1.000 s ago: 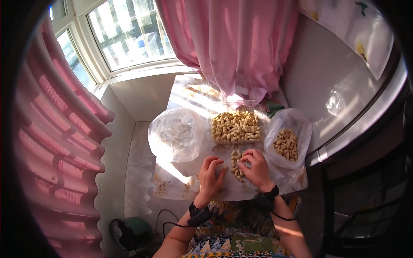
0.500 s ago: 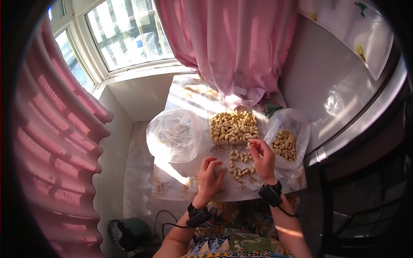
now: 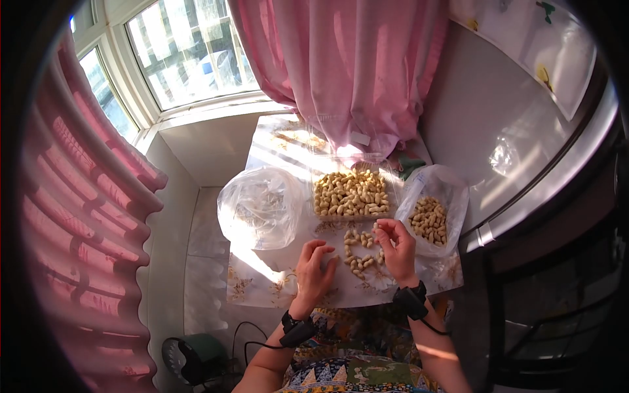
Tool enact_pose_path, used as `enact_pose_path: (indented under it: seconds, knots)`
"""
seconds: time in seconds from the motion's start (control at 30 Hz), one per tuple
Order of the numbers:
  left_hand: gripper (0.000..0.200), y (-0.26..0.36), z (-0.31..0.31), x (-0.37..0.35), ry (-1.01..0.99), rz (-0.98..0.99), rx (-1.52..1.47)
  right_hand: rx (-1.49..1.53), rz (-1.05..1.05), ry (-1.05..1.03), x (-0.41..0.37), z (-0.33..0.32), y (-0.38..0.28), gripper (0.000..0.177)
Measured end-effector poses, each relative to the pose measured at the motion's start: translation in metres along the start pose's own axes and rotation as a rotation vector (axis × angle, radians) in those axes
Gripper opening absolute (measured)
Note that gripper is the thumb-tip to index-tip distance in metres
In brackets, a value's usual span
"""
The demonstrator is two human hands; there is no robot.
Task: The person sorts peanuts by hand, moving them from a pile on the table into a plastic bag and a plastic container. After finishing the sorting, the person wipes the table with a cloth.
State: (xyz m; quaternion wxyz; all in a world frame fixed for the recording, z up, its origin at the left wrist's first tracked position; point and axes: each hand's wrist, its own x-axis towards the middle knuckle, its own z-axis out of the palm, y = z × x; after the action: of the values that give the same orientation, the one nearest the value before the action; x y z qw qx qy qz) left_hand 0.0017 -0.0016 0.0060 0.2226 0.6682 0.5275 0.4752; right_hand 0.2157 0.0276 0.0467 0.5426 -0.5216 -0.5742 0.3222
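Two pink curtains are hanging by the window, and sunlight is striping the pale, flower-printed table. A grey wall is rising at the right, a printed sheet hanging against it. Peanuts are filling a clear tub and lying in the right bag; loose peanuts are straggling over the table between the hands.

The left hand is hovering at or on the table, fingers curling, thumb standing wide of them. The right hand is pinching narrowly on a small pale thing, apparently a peanut, near the tub; fingertips are hiding most of it.

Glare is washing over the left bag, blurring its contents. A dark green thing is showing only partly behind the right bag. The lower right is sinking into shadow, and the black rim is cutting off the room's edges.
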Motion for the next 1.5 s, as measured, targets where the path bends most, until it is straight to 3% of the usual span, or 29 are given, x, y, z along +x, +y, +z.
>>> enact_pose_path:
  seconds: [0.13,0.2,0.27,0.3,0.43,0.57,0.7,0.77,0.93,1.0,1.13,1.5]
  knots:
    - [0.028,0.000,0.000,0.000,0.000,-0.001,0.001,-0.084,-0.136,0.075,0.028,0.004,-0.006,0.016]
    - [0.027,-0.001,0.001,0.000,0.031,0.017,0.012,-0.110,-0.096,0.070,0.047,0.005,-0.013,0.013]
    - [0.027,-0.006,0.003,-0.001,0.033,0.021,0.012,-0.332,-0.352,0.128,0.063,0.012,-0.008,0.012]
    - [0.028,-0.007,0.003,-0.001,0.030,0.025,0.009,-0.291,-0.255,0.050,0.067,0.014,-0.004,0.013]
    - [0.028,-0.006,0.003,0.000,0.046,0.053,0.011,-0.505,-0.373,-0.160,0.079,0.025,0.013,0.009]
    - [0.027,-0.006,0.002,-0.001,0.034,0.043,-0.001,-0.708,-0.408,-0.207,0.081,0.034,0.026,0.024]
    - [0.026,-0.001,-0.001,-0.001,0.003,0.010,-0.016,-0.747,-0.427,-0.209,0.075,0.032,0.015,0.022]
    - [0.026,-0.003,0.001,-0.001,0.018,0.015,-0.009,-0.424,-0.183,-0.172,0.069,0.028,0.000,0.018]
    - [0.027,-0.001,0.001,0.000,0.035,0.027,-0.028,-0.127,-0.241,-0.072,0.036,0.004,-0.021,0.007]
    - [0.027,-0.002,0.001,0.000,0.028,0.040,-0.006,0.366,-0.031,-0.088,0.018,-0.007,-0.021,0.004]
    - [0.027,-0.001,0.002,-0.001,0.007,-0.014,-0.008,0.562,0.055,-0.036,-0.004,-0.023,-0.018,0.011]
    - [0.025,-0.001,0.002,-0.001,-0.015,-0.050,-0.031,0.499,0.135,0.089,-0.042,-0.040,0.003,0.009]
